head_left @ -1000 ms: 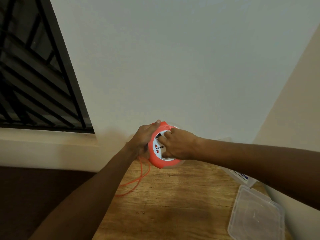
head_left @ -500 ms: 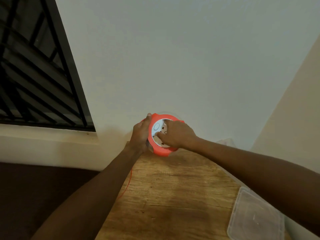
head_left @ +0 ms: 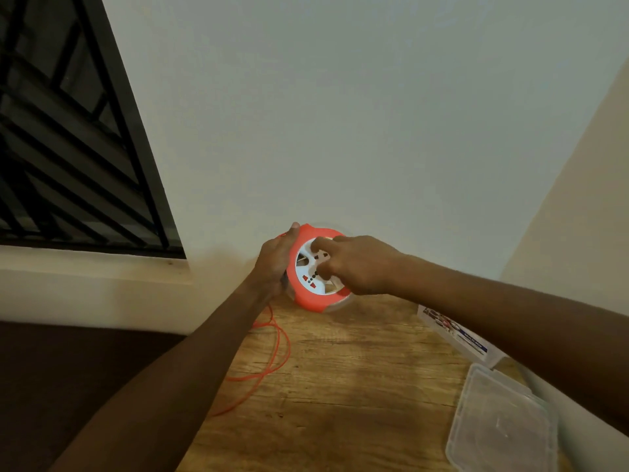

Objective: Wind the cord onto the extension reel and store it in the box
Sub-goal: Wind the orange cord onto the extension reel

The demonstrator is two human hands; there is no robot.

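My left hand (head_left: 275, 258) wraps round the orange rim of the extension reel (head_left: 315, 270), fingers curled over its far edge, holding it tilted up just above the back of the desk (head_left: 340, 369). Below this hand, the orange cord (head_left: 272, 352) trails down in loose loops across the wood toward me, so a fair length is not yet wound. To the right of that hand, across the white face of the reel, my right hand (head_left: 354, 264) has its fingers bent and hooked into the openings of the centre disc, index finger reaching toward the top. I judge this to be the winding step: one hand steadies the housing while the other turns the middle. Next I should need to turn the disc round again until the slack on the desk is drawn in, keeping the loops from snagging. Farther right of my right hand, a clear plastic box (head_left: 456, 335) lies near the wall, its lid (head_left: 500, 427) nearer me.
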